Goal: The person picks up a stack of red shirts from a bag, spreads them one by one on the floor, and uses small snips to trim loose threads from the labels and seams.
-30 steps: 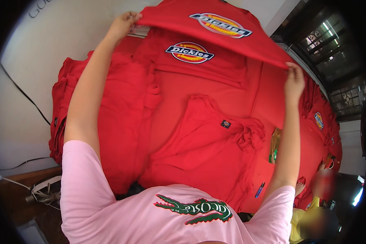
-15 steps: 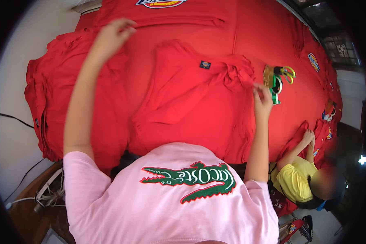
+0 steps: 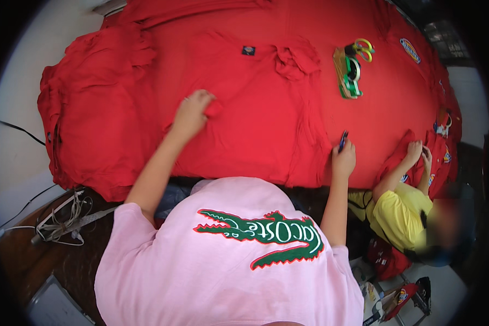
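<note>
A red garment (image 3: 261, 117) lies spread flat on the red-covered table (image 3: 386, 103), with a small dark label (image 3: 248, 50) near its collar. My left hand (image 3: 193, 111) rests on the garment's left-middle part and pinches a fold of its cloth. My right hand (image 3: 343, 156) sits at the garment's right edge near the table's front, closed around a small blue pen (image 3: 343, 140) that points up and away.
A thick pile of red garments (image 3: 87, 103) lies at the left. A green tape dispenser (image 3: 348, 73) and yellow-handled scissors (image 3: 362, 48) lie at the back right. Another person in a yellow shirt (image 3: 402, 209) handles red clothes (image 3: 418, 149) at the right. Cables (image 3: 60, 217) lie lower left.
Both hands came down from a raised red garment at the far side. The left now pinches the flat garment's middle; the right has moved to its right edge with a pen.
</note>
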Motion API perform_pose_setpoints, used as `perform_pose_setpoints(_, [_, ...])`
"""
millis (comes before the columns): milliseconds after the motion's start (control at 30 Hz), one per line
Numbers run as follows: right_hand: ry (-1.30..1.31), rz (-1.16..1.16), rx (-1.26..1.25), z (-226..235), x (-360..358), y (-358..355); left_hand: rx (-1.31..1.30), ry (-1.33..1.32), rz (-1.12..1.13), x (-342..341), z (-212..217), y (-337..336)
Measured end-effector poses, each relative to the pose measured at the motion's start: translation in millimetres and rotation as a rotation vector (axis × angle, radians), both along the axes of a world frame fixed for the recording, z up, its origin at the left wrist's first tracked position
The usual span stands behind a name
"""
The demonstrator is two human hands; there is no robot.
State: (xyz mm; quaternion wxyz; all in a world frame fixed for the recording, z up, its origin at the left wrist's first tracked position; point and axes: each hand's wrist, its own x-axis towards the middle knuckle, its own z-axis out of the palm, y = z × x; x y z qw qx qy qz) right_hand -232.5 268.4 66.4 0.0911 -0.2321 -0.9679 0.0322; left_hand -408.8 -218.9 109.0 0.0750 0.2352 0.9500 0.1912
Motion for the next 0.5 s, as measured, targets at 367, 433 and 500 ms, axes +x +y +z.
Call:
perform_pose_setpoints(367, [0.335, -0.151, -1.534, 26, -20, -2, 0.964, -0.473, 0.930, -31, -41, -92])
perform_pose_setpoints(433, [0.233, -0.021, -1.333, 23, -11, -22, 0.680, -0.258, 0.885, 11, -36, -75])
perform_pose_setpoints(500, [0.064, 0.106, -0.849, 35, -10, -54, 0.504, -0.085, 0.829, 55, -38, -85])
